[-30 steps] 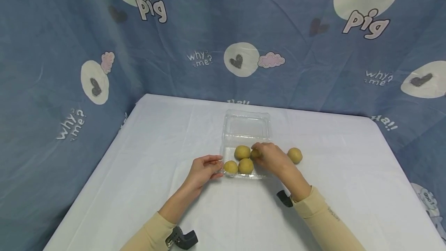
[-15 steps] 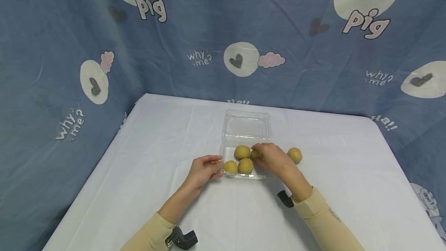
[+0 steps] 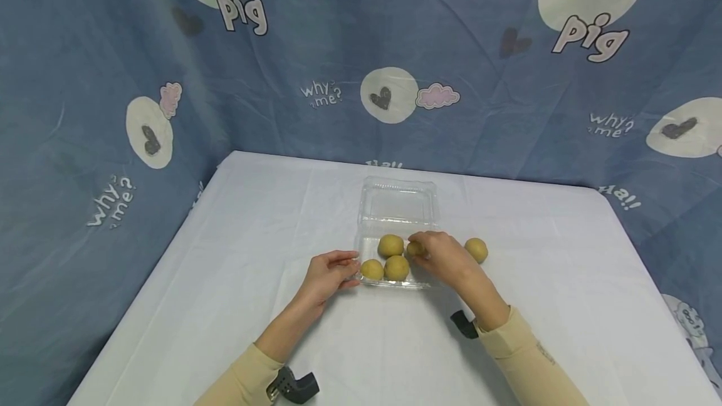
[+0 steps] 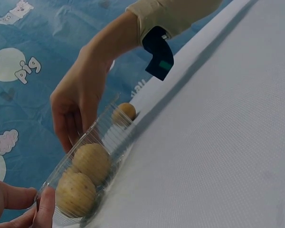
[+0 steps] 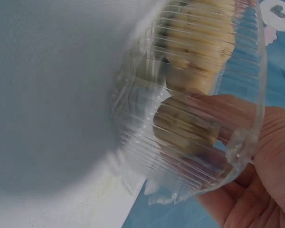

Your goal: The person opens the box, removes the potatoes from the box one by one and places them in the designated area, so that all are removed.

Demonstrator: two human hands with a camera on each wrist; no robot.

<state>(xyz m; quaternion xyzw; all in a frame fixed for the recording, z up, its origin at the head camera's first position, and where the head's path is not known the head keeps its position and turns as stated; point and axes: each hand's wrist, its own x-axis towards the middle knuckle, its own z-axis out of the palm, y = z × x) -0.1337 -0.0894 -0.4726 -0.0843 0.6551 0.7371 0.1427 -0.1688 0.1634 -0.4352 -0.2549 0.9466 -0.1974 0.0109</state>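
Note:
A clear plastic clamshell container (image 3: 368, 244) lies open, its lid (image 3: 397, 202) folded back. My left hand (image 3: 327, 274) pinches the tray's left edge between thumb and fingers, plainest in the left wrist view. Inside the tray, my right hand (image 3: 448, 259) grips a small potato (image 3: 415, 248) near the right side; the right wrist view shows this potato (image 5: 183, 126) through the ribbed wall. Three more potatoes sit in the left part: one at the back (image 3: 391, 245), one at front left (image 3: 371, 269), and another beside it (image 3: 397, 268).
Right of the container, a loose potato (image 3: 476, 250) lies on the white cloth-covered table (image 3: 271, 205). Blue printed curtains (image 3: 316, 30) hang behind the table and along its left side. Each wrist carries a dark device, such as the left one (image 3: 296, 387).
The right hand and its potato have shifted very slightly to the right, away from the back potato. The left hand keeps its hold on the container edge.

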